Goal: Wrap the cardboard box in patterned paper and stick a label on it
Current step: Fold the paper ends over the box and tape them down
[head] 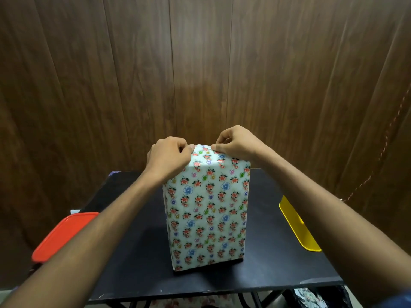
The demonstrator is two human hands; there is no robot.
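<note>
Looks like a room in a home, judging by the small black folding table (278,252) pushed up against a dark wood-panelled wall (200,63), with a red plastic lid (60,236) at the table's left edge and a yellow tray (298,227) at its right edge.

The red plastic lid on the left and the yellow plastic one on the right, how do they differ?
The red plastic lid is partly hidden under the left forearm; the yellow plastic lid lies in plain sight. The red one sits at the black table's left edge, the yellow one at its right edge. The red one looks broader, the yellow one narrower, though neither shows whole. Both lie flat, with rounded corners.
</note>
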